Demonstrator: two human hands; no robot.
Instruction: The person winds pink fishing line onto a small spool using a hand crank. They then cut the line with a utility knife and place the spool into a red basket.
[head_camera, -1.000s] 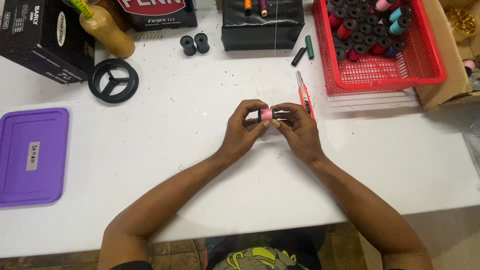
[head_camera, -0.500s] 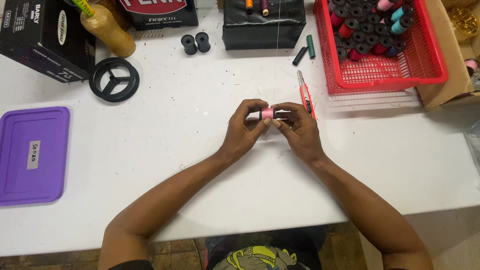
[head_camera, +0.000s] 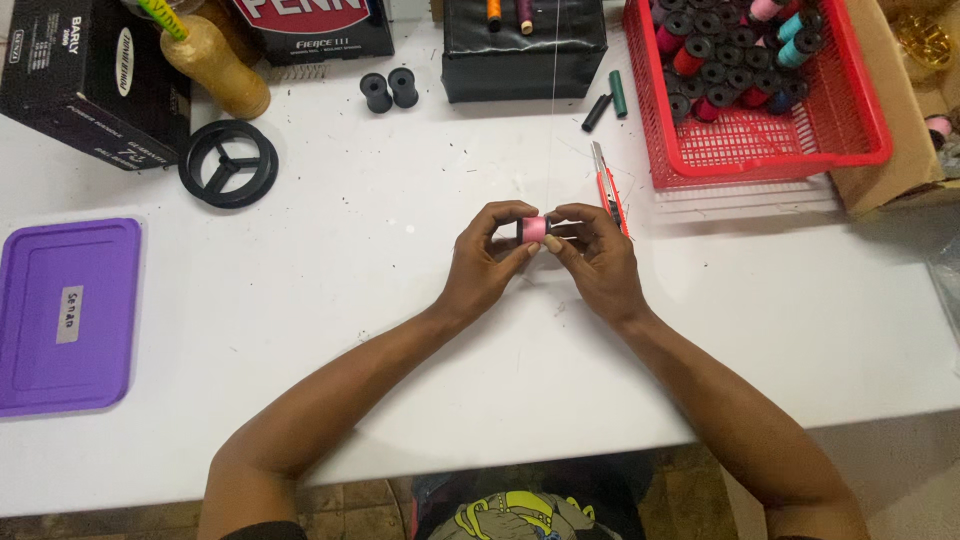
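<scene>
Both hands closed on small pink spool (head_camera: 534, 229), left hand (head_camera: 484, 262) pinching one end, right hand (head_camera: 597, 262) the other, apparently mid-winding; next calls for steady thread (head_camera: 552, 120) tension.

spool (head_camera: 535, 229) pink, black ends | basket (head_camera: 860, 150) red | lid (head_camera: 66, 315) purple | table (head_camera: 330, 300) white | knife (head_camera: 608, 187) orange
</scene>
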